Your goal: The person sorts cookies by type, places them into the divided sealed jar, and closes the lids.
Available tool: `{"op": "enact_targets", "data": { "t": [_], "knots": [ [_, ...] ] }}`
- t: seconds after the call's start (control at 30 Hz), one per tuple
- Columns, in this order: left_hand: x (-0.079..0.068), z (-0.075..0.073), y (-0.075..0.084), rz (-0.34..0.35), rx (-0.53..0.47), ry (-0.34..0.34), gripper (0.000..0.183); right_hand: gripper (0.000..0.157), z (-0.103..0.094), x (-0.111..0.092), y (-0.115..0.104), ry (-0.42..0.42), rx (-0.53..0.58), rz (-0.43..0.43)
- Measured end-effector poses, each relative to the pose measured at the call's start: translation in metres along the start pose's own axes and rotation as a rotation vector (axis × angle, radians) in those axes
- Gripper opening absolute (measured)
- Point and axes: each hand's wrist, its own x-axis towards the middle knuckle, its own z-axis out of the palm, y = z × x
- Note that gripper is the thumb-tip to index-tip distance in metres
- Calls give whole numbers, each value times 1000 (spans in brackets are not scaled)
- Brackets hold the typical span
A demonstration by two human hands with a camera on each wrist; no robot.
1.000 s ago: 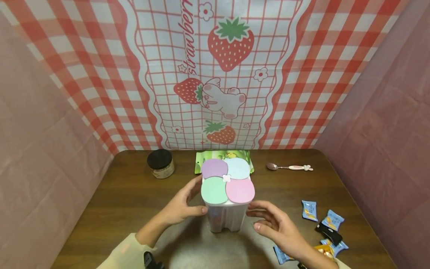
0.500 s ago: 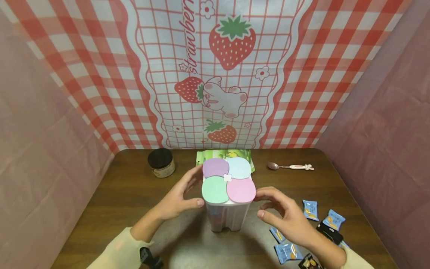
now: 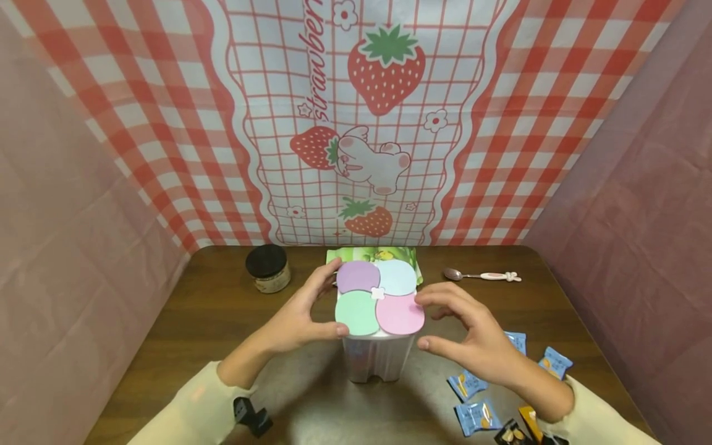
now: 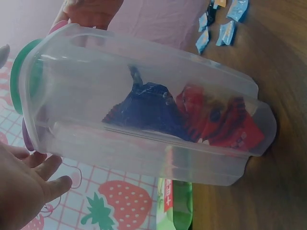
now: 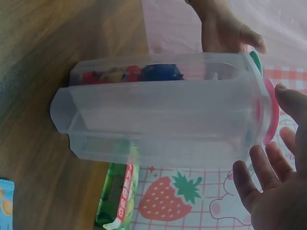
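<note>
A tall translucent storage container [image 3: 378, 358] stands upright on the table. Its lid has purple, pale blue, green and pink flaps [image 3: 400, 314]. Through the wall, the left wrist view shows a dark blue packet [image 4: 148, 110] and red packets [image 4: 220, 120] inside. My left hand [image 3: 295, 318] spans the lid's left side, thumb by the green flap [image 3: 357, 313] and fingers by the purple one [image 3: 358, 277]. On the other side my right hand [image 3: 473, 330] has its fingertips at the pink flap's edge, with the thumb held apart below. The fingers of both hands are loosely spread.
A black-lidded jar [image 3: 269, 269] stands at the back left. Behind the container lies a green packet [image 3: 345, 254]. A spoon with a white handle [image 3: 495, 276] lies at the back right. Several small blue snack packets [image 3: 477, 417] are scattered on the right, partly hidden by my right arm.
My right hand has risen from beside the container's wall to the lid's pink flap. My left hand has shifted slightly upward along the lid. The container has stayed in place.
</note>
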Motion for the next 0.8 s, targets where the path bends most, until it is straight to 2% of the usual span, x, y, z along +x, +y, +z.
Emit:
{"op": "enact_targets", "data": {
  "t": [0.33, 0.6, 0.8],
  "knots": [
    [2, 4, -5, -4, 13, 10, 105, 58, -2, 6, 3, -24, -79, 33],
    [2, 5, -7, -31, -31, 26, 106, 54, -3, 10, 6, -31, -110, 49],
    [2, 5, -7, -26, -38, 29, 107, 53, -3, 12, 8, -2, -124, 30]
  ]
}}
